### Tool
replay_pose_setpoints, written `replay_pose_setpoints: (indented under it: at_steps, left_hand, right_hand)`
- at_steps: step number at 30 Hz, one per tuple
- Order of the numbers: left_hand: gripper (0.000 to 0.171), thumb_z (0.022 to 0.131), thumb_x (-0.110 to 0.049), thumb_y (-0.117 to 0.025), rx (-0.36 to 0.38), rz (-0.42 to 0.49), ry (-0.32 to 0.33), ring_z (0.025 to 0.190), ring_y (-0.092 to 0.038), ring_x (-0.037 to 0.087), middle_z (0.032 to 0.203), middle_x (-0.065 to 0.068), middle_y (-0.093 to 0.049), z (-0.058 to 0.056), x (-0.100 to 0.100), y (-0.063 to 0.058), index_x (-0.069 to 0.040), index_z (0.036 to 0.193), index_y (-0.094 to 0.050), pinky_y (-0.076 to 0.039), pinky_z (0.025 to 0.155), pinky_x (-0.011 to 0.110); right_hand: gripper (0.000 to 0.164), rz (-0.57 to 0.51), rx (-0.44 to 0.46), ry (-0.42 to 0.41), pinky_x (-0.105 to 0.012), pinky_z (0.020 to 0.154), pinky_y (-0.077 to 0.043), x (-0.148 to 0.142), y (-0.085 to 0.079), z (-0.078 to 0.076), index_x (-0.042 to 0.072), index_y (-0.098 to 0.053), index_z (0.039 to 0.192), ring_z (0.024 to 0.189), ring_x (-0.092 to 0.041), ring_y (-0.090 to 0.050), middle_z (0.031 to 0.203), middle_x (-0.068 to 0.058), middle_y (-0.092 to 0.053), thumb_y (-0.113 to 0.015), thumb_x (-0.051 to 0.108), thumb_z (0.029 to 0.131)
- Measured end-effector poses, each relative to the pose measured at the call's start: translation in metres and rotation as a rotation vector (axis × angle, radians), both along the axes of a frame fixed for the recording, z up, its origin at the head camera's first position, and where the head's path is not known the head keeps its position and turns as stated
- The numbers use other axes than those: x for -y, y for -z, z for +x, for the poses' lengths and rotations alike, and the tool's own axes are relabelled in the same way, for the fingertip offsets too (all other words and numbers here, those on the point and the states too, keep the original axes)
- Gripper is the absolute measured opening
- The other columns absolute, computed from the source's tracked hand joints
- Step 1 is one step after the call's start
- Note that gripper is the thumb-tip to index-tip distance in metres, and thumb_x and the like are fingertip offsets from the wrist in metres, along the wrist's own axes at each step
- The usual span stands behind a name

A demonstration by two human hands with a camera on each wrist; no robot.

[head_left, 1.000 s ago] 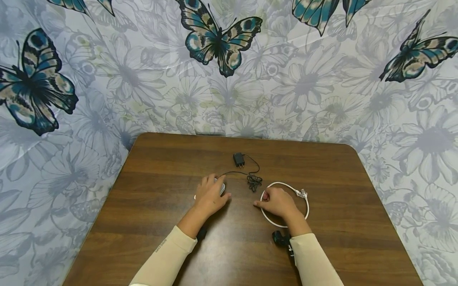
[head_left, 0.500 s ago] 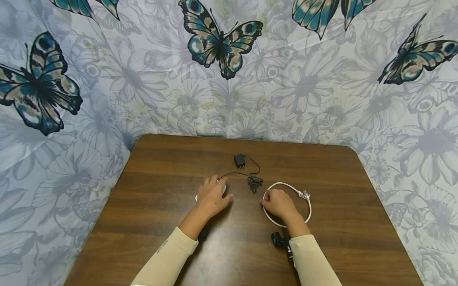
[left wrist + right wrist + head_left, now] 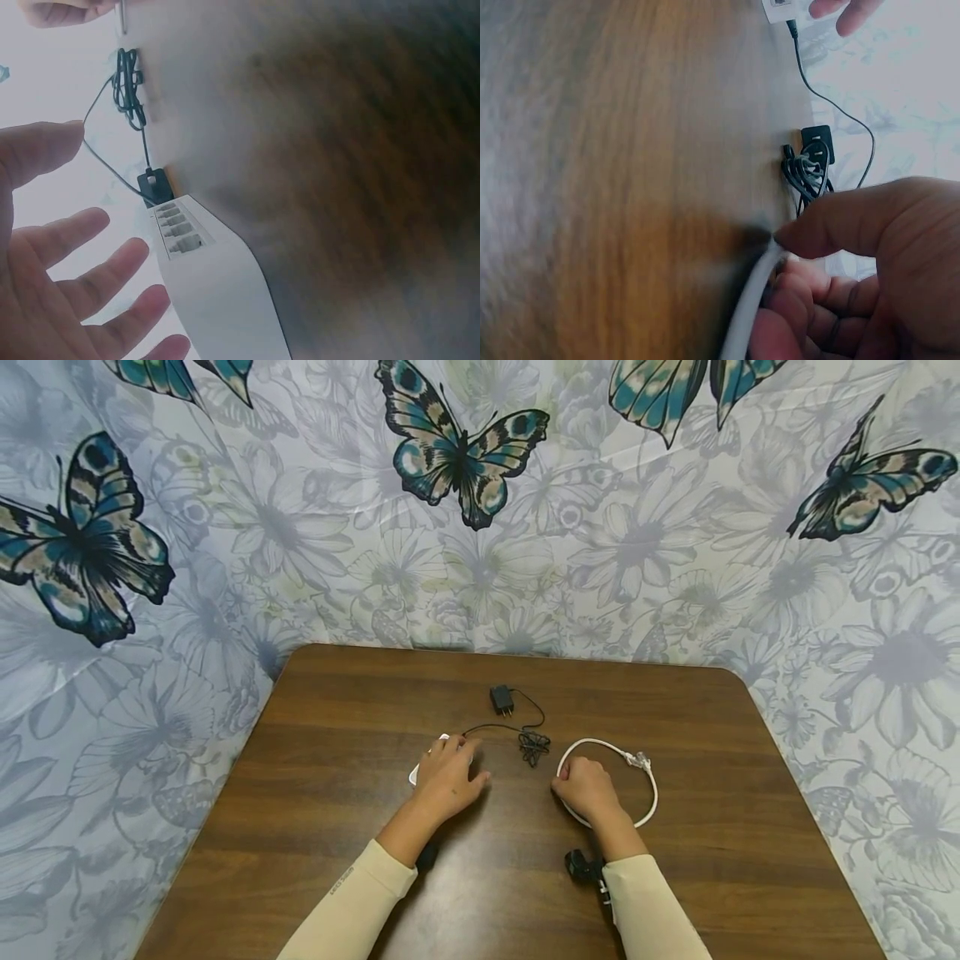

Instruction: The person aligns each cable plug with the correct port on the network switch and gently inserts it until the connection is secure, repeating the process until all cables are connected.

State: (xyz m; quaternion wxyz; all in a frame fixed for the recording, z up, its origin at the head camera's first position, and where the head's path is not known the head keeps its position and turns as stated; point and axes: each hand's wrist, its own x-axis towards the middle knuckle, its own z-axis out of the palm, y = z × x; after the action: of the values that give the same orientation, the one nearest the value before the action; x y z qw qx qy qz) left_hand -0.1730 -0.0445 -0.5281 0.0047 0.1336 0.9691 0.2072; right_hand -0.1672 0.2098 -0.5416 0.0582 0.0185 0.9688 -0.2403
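A white network switch or router (image 3: 217,292) with a row of ports and a black cord at its end lies on the table. My left hand (image 3: 445,782) is over it, fingers loosely spread and covering most of it in the head view; in the left wrist view the fingers are beside its white casing. To the right lies a looped white Ethernet cable (image 3: 655,792), its clear plugs (image 3: 639,761) at the far right of the loop. My right hand (image 3: 588,789) pinches the loop's left side between thumb and curled fingers, as the right wrist view shows.
A black power adapter (image 3: 501,699) lies toward the back of the brown table (image 3: 360,685). Its cord, with a tied bundle (image 3: 533,744), runs to the white device. A butterfly-print cloth (image 3: 637,543) hangs behind the table. Dark wrist cameras are on both wrists.
My right fingers have closed on the white cable, and the hand and loop have shifted slightly right. The white device under my left hand has turned a little, showing more on its left side.
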Motion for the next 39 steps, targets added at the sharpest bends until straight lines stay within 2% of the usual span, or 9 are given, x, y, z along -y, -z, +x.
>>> replay_pose_setpoints:
  at_steps: [5,8,10,12,15,19,25,34,39]
  left_hand:
    - [0.057,0.089,-0.042,-0.072,-0.008,0.012,0.011,0.126,-0.051,0.035,0.135,0.009,-0.058,0.003,0.001,0.001,-0.02,0.14,-0.057,-0.043,0.1,0.056]
    - [0.057,0.09,-0.041,-0.072,-0.008,0.014,0.02,0.124,-0.052,0.035,0.134,0.008,-0.058,0.003,0.0,-0.001,-0.019,0.14,-0.057,-0.044,0.1,0.055]
    - [0.056,0.09,-0.04,-0.072,-0.009,0.019,0.025,0.124,-0.052,0.035,0.134,0.008,-0.058,0.002,-0.002,-0.001,-0.019,0.14,-0.057,-0.044,0.099,0.055]
    - [0.055,0.09,-0.04,-0.071,-0.02,0.023,0.031,0.123,-0.052,0.034,0.133,0.008,-0.059,0.002,-0.003,-0.001,-0.018,0.139,-0.058,-0.044,0.097,0.055]
    - [0.054,0.09,-0.038,-0.071,-0.038,0.05,0.048,0.123,-0.052,0.033,0.132,0.007,-0.06,0.001,-0.006,-0.001,-0.018,0.139,-0.058,-0.045,0.098,0.054]
    - [0.052,0.092,-0.036,-0.07,-0.041,0.106,0.093,0.127,-0.051,0.03,0.131,0.006,-0.061,0.002,-0.011,-0.003,-0.017,0.138,-0.059,-0.045,0.1,0.049]
    - [0.05,0.094,-0.036,-0.067,-0.019,0.163,0.163,0.128,-0.052,0.028,0.133,0.006,-0.06,0.004,-0.021,-0.007,-0.016,0.139,-0.058,-0.046,0.102,0.046]
    - [0.048,0.097,-0.034,-0.065,0.051,0.211,0.207,0.125,-0.058,0.023,0.137,0.004,-0.061,0.005,-0.032,-0.007,-0.015,0.14,-0.058,-0.048,0.1,0.043]
    - [0.046,0.097,-0.034,-0.063,0.086,0.238,0.22,0.114,-0.064,0.021,0.126,0.004,-0.067,0.004,-0.035,-0.008,-0.014,0.138,-0.059,-0.052,0.093,0.042]
  right_hand:
    - [0.03,-0.036,0.001,0.033,-0.031,0.05,-0.031,0.006,0.0,0.002,0.015,-0.044,0.057,0.052,-0.017,-0.035,0.054,0.003,-0.037,-0.066,0.015,0.078]
    - [0.023,-0.05,0.016,0.048,-0.035,0.054,-0.039,0.005,0.001,0.002,0.012,-0.052,0.064,0.057,-0.019,-0.044,0.06,0.001,-0.047,-0.068,0.018,0.079]
    - [0.017,-0.064,0.031,0.063,-0.039,0.061,-0.046,0.003,0.001,0.003,0.009,-0.058,0.076,0.065,-0.023,-0.054,0.07,-0.003,-0.056,-0.07,0.021,0.081]
    - [0.021,-0.101,0.062,0.078,-0.042,0.065,-0.049,0.001,-0.001,0.003,0.005,-0.059,0.089,0.07,-0.025,-0.058,0.077,-0.007,-0.06,-0.07,0.022,0.083]
    - [0.031,-0.195,0.121,0.111,-0.04,0.064,-0.052,-0.001,-0.003,0.005,0.001,-0.055,0.106,0.067,-0.024,-0.061,0.083,-0.01,-0.062,-0.069,0.02,0.086]
    - [0.038,-0.374,0.168,0.142,-0.033,0.054,-0.055,-0.002,-0.003,0.006,-0.002,-0.046,0.116,0.057,-0.02,-0.061,0.085,-0.01,-0.062,-0.067,0.011,0.086]
    - [0.046,-0.531,0.197,0.108,-0.034,0.05,-0.055,0.002,-0.001,0.008,0.0,-0.035,0.122,0.06,-0.02,-0.061,0.085,-0.011,-0.057,-0.063,0.002,0.086]
    - [0.043,-0.538,0.195,0.013,-0.034,0.048,-0.054,0.011,-0.009,0.011,0.005,-0.031,0.115,0.059,-0.02,-0.058,0.086,-0.009,-0.05,-0.06,-0.002,0.084]
    - [0.044,-0.531,0.185,-0.019,-0.034,0.047,-0.053,0.017,-0.016,0.01,0.006,-0.031,0.117,0.058,-0.02,-0.057,0.088,-0.01,-0.051,-0.06,-0.003,0.084]
